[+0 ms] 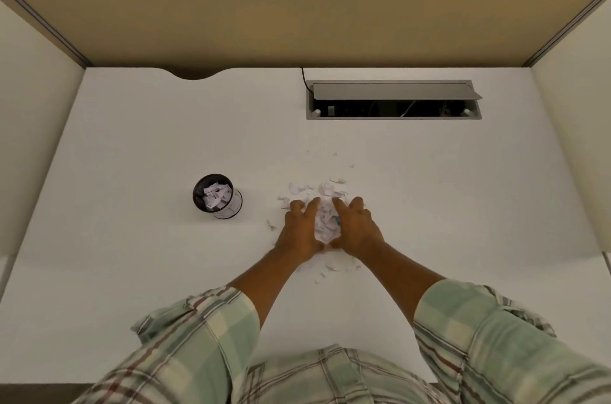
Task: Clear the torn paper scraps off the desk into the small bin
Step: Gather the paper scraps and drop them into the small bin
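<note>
On the desk point(132, 271), the small bin point(217, 196) stands left of the hands, apart from them, with scraps inside it. The left hand point(299, 231) and right hand point(357, 228) sit side by side, a heap of paper scraps point(325, 221) between them. More scraps lie scattered around. Behind, toward the partition, sits the cable tray point(393, 100).
</note>
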A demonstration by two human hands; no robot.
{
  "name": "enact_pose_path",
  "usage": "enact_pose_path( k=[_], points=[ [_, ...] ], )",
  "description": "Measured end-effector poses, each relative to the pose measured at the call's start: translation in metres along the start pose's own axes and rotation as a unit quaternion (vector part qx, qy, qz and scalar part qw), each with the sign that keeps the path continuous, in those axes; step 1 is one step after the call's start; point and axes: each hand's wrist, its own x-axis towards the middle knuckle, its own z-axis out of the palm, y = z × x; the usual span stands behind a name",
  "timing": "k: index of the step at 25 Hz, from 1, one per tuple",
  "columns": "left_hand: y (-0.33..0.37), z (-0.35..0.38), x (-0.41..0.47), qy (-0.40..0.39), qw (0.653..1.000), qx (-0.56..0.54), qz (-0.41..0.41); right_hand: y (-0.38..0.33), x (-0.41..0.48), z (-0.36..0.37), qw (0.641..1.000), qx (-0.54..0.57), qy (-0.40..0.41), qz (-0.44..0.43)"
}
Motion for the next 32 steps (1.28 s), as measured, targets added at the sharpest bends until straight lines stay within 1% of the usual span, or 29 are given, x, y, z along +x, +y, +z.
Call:
enact_pose_path(
  k=[2,5,7,9,11,13,16,20,23,26,30,32],
  points=[
    [0.006,-0.002,0.008,-0.011,1.0,-0.004,0.025,-0.003,0.002,0.001,0.999,0.025,0.021,-0.013],
    [0.007,-0.003,0.014,0.01,0.997,0.037,0.06,-0.003,0.001,0.001,0.997,0.048,0.038,-0.037],
    [0.007,-0.002,0.016,0.008,0.999,0.019,0.05,-0.003,0.0,0.001,0.997,0.049,0.045,-0.048],
    [0.005,0.0,0.016,0.017,1.0,-0.008,0.018,-0.004,-0.001,0.002,0.996,0.057,0.052,-0.043],
    [0.003,0.001,0.016,0.029,0.998,-0.047,-0.008,-0.002,0.001,0.003,0.994,0.088,0.059,-0.026],
    [0.002,0.0,0.015,0.036,0.997,-0.06,-0.019,-0.001,0.001,-0.001,0.99,0.128,0.065,-0.005],
    [-0.001,-0.006,0.011,0.06,0.995,-0.081,-0.026,-0.003,0.0,-0.013,0.98,0.184,0.081,-0.008],
    [-0.003,-0.024,-0.002,0.104,0.988,-0.111,0.003,-0.014,-0.005,-0.025,0.964,0.243,0.11,-0.017],
    [-0.009,-0.045,-0.014,0.127,0.985,-0.112,0.035,-0.031,-0.006,-0.035,0.948,0.298,0.11,-0.029],
    [-0.021,-0.073,-0.026,0.157,0.979,-0.122,0.043,-0.058,-0.007,-0.048,0.938,0.32,0.119,-0.062],
    [-0.049,-0.117,-0.043,0.192,0.973,-0.126,0.007,-0.112,-0.007,-0.068,0.929,0.338,0.107,-0.105],
    [-0.071,-0.136,-0.05,0.202,0.971,-0.123,-0.022,-0.144,-0.003,-0.075,0.935,0.319,0.092,-0.125]
  ],
)
